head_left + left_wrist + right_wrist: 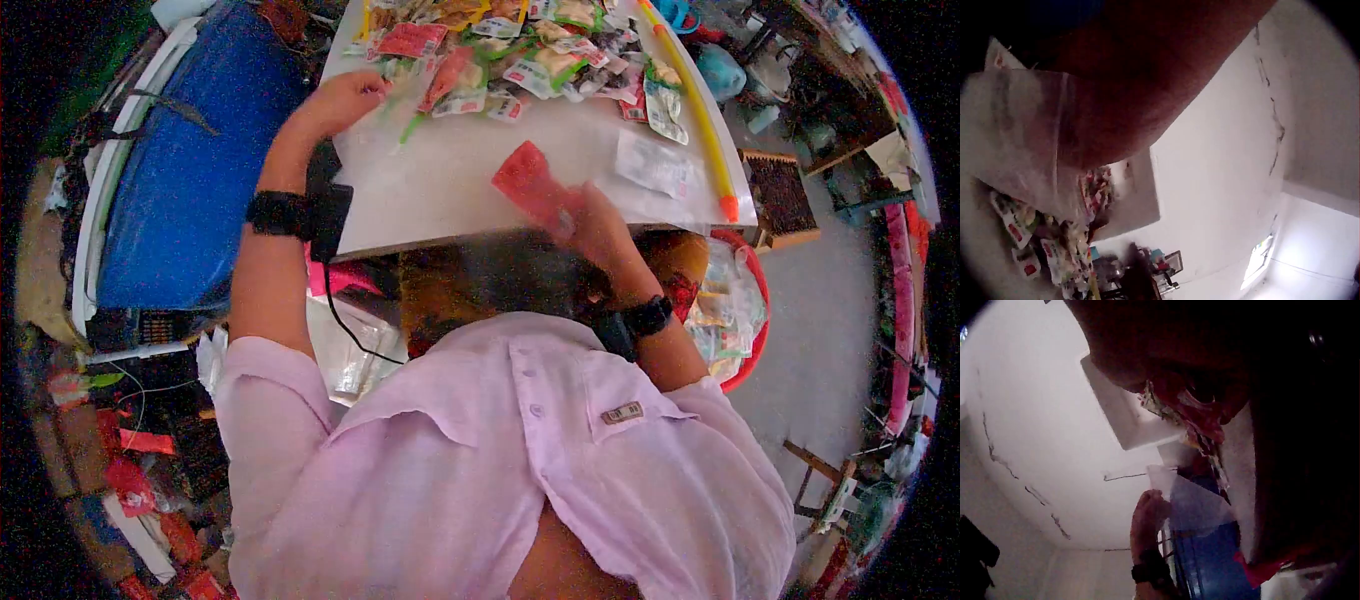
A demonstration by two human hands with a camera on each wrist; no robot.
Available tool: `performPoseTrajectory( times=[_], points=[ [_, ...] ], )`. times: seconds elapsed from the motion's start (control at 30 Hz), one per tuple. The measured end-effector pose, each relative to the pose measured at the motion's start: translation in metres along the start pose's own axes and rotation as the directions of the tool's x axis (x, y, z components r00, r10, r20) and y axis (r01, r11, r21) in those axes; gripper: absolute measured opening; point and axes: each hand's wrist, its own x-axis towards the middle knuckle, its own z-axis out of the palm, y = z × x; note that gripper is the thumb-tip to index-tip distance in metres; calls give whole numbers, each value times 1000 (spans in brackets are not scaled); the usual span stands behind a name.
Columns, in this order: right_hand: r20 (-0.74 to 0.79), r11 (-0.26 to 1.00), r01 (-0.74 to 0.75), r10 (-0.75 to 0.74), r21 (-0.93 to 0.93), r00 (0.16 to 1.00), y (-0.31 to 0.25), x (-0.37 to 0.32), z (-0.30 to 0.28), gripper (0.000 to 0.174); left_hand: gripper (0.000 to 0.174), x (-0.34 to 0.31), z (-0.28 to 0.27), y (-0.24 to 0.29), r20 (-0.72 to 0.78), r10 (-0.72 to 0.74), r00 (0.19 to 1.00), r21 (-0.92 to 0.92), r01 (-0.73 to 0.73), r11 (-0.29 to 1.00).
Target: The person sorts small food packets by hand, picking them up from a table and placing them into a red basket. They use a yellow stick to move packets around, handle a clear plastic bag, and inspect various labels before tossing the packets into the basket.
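Note:
My left hand (345, 102) pinches a clear plastic bag (1016, 137) at the left side of the white table (440, 190). In the right wrist view that bag hangs spread out from the fingers. Near the table's front edge, my right hand (600, 228) grips a small red packet (535, 185), which is slightly blurred and points up and left. A heap of small sealed food packets (545, 65), some green-edged and some red, covers the far part of the table. Close to the right hand lies a clear and white packet (655, 165).
A yellow bar with an orange end (690, 100) runs along the table's right edge. Below that side stands a red basket (757, 325) holding packets. To the left is a large blue container (190, 180). A black cable (345, 325) hangs from the left wrist.

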Motion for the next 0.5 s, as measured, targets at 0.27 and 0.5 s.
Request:
performPoseTrajectory(
  times=[0.27,0.5],
  points=[
    [-8,998,-58,58,24,998,2,5,-18,40,17,3,-53,11,-22,14,1000,-51,-15,999],
    [-55,999,-11,14,52,998,2,-1,-12,37,10,-6,-73,27,288,0,958,-358,107,927]
  ],
)
